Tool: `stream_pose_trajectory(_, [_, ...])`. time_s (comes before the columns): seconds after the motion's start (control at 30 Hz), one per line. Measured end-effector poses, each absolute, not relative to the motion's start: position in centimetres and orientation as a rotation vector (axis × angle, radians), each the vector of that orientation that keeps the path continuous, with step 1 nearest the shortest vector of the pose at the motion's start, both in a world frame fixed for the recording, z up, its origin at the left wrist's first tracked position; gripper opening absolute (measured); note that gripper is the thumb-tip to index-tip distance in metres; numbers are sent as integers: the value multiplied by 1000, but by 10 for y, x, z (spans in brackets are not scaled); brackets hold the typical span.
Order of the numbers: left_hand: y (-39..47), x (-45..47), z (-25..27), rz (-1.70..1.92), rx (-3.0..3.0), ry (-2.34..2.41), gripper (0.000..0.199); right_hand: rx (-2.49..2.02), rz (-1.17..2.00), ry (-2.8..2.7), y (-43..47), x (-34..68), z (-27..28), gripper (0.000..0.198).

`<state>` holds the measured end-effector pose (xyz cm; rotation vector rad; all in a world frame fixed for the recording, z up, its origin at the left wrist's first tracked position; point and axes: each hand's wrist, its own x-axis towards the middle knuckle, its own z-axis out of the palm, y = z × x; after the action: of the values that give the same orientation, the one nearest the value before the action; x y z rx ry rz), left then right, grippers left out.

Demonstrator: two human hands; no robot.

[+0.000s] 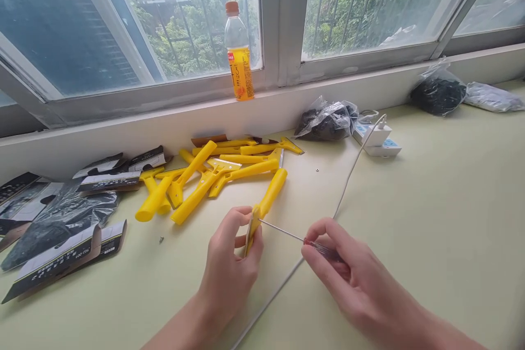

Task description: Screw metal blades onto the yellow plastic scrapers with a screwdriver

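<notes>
My left hand (232, 254) is closed around the head of a yellow scraper (273, 192), whose handle points up and to the right. In my right hand (348, 273) is a screwdriver (283, 231), gripped by its dark reddish handle. Its thin metal shaft reaches left, and the tip meets the side of the scraper's head. Whether a screw sits under the tip is too small to tell. Behind my left hand lies a pile of several more yellow scrapers (197, 191), some with metal blades showing.
Black cardboard packaging (61, 262) and a dark plastic bag (61, 229) lie at left. One small screw (161, 239) and a tiny nut-like part (317, 170) rest on the table. A white cable (348, 175) runs from a power strip (383, 147) beneath my right hand. An orange-capped bottle (240, 60) stands on the sill.
</notes>
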<state>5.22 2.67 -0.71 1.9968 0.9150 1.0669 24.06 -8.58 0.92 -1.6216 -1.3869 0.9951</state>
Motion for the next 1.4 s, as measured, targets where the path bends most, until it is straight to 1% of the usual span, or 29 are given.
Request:
stream_pose_trajectory(0.1, [27, 52, -7, 1074, 2020, 902, 9, -1622, 942, -1483, -86, 243, 9, 30])
stream_pose_trajectory(0.2, [27, 52, -7, 1072, 2045, 890, 9, -1552, 765, -1596, -83, 246, -1, 37])
stream_pose_trajectory(0.27, [28, 51, -7, 1070, 2043, 894, 8, -1541, 700, -1609, -82, 247, -5, 42])
stream_pose_trajectory(0.33, [28, 52, -7, 1072, 2043, 888, 8, -1595, 729, -1567, -82, 245, -4, 42])
stream_pose_trajectory(0.47, [28, 53, -7, 1067, 2024, 898, 8, -1677, 891, -1399, -90, 243, 8, 33])
stream_pose_trajectory(0.57, [28, 53, -7, 1059, 2027, 909, 9, -1612, 832, -1411, -93, 246, 9, 30])
stream_pose_trajectory(0.7, [28, 52, -8, 1070, 2069, 900, 9, -1620, 710, -1385, -89, 249, -1, 35])
stream_pose_trajectory(0.83, [28, 52, -8, 1063, 2053, 894, 9, -1645, 778, -1345, -87, 246, 2, 37])
stream_pose_trajectory(0.9, [28, 53, -7, 1060, 2016, 896, 9, -1648, 845, -1356, -89, 244, 8, 34])
stream_pose_trajectory(0.97, [28, 53, -5, 1055, 1976, 907, 9, -1636, 843, -1434, -90, 244, 10, 28])
stream_pose_trajectory(1.07, [27, 53, -4, 1039, 1944, 923, 12, -1554, 615, -1629, -88, 248, 3, 18])
stream_pose_trajectory(1.13, [27, 53, -4, 1032, 1951, 921, 12, -1490, 425, -1698, -85, 251, -5, 17])
stream_pose_trajectory(1.2, [28, 52, -5, 1033, 1970, 915, 10, -1468, 339, -1702, -83, 253, -12, 17])
stream_pose_trajectory(1.23, [28, 52, -6, 1035, 1980, 911, 10, -1474, 353, -1694, -83, 253, -14, 17])
stream_pose_trajectory(1.3, [28, 51, -7, 1041, 1995, 907, 9, -1492, 485, -1658, -83, 252, -13, 25])
stream_pose_trajectory(1.33, [29, 51, -8, 1045, 2001, 904, 10, -1501, 599, -1617, -84, 251, -11, 31])
stream_pose_trajectory(1.4, [29, 51, -9, 1058, 2018, 889, 11, -1507, 937, -1432, -84, 247, -3, 44])
